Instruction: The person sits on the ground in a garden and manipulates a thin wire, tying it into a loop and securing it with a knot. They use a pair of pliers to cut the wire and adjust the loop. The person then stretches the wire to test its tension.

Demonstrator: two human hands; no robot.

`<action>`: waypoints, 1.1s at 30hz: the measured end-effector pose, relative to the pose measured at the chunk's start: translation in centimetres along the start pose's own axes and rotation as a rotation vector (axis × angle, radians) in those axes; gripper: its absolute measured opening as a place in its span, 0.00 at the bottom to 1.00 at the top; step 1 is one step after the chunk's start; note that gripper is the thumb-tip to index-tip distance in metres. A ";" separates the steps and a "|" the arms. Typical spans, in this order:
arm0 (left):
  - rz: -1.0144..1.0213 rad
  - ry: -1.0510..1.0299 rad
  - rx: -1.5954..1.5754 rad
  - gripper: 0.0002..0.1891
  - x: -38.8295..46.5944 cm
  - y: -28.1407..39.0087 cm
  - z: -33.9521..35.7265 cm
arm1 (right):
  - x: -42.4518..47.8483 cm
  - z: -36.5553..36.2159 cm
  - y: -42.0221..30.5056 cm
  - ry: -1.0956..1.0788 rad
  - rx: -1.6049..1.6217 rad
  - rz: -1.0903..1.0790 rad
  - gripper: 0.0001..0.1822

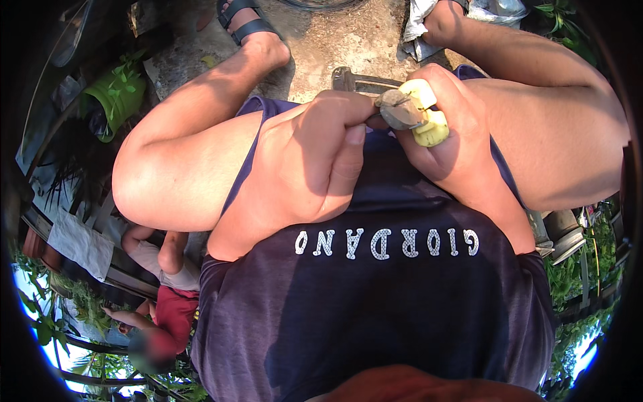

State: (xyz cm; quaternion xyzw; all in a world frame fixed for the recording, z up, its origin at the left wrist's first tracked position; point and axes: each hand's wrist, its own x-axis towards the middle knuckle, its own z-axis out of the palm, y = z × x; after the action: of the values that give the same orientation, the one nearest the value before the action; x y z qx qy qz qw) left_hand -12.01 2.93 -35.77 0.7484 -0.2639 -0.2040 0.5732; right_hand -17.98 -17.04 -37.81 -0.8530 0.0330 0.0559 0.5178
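My left hand (pixel 311 156) is closed, its index finger and thumb curled together. Its fingertips meet the edge of a small rounded grey-brown piece (pixel 399 109), whose material I cannot tell. Around a bright yellow object (pixel 431 128), possibly a pair of plastic handles, curl the fingers of my right hand (pixel 449 120). The grey-brown piece lies against the yellow object, with thin dark metal-like parts between them. Both hands are close together above my lap, over a dark shirt. My fingers partly hide how the pieces join.
Beyond my hands is a dark, worn curved frame (pixel 369 83) on rough ground (pixel 321 45). A green pot with a plant (pixel 115 100) stands at left. Crumpled white sacking (pixel 419 25) lies by my right foot. Another person in red (pixel 176 311) is at lower left.
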 end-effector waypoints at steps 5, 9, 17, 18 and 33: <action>0.005 0.033 -0.037 0.06 -0.2 -0.6 0.6 | 0.4 0.4 0.7 0.020 -0.017 -0.041 0.15; -0.090 0.057 0.046 0.04 0.6 0.9 0.5 | 0.9 0.5 0.3 0.021 0.043 -0.008 0.14; -0.144 -0.001 0.209 0.06 1.1 0.4 -0.5 | 0.5 0.3 -1.1 -0.087 0.261 0.209 0.08; -0.154 0.009 0.222 0.06 1.1 0.6 -0.5 | 0.5 0.3 -1.4 -0.122 0.286 0.256 0.07; -0.191 -0.004 0.023 0.08 0.7 0.4 -1.0 | 0.2 0.3 -2.3 -0.267 0.579 0.513 0.13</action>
State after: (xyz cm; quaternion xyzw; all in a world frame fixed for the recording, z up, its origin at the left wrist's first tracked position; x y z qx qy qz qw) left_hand -10.94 3.13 -35.09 0.7763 -0.1949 -0.2559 0.5421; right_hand -17.56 -15.72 -35.91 -0.6215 0.1917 0.2817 0.7054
